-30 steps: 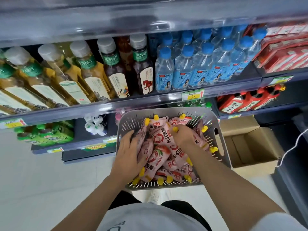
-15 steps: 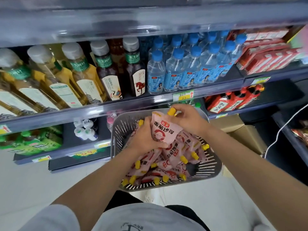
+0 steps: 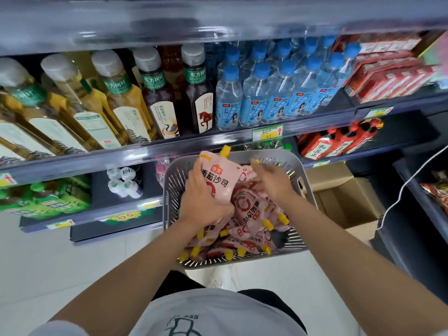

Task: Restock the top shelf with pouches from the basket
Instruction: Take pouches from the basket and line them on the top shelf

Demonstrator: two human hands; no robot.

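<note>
Two hands over the grey basket (image 3: 306,187) of pouches.
Left hand (image 3: 202,202) grasps one pink pouch (image 3: 218,177) upright; right hand (image 3: 272,179) is loose, fingers spread above the pile.

The top shelf (image 3: 218,18) is smearing into a grey blur along its front edge, so nothing on it is showing. The left hand (image 3: 203,202) is covering the lower part of the raised pouch (image 3: 219,178), hiding how its fingers are closing there. The right hand (image 3: 271,180) is hiding the pouches beneath it in the basket (image 3: 306,187), and what it is touching cannot be told. The red cartons (image 3: 392,78) at the shelf's right end are blurring, their print unreadable. The tea bottles (image 3: 29,122) are being cut off at the left edge.
</note>
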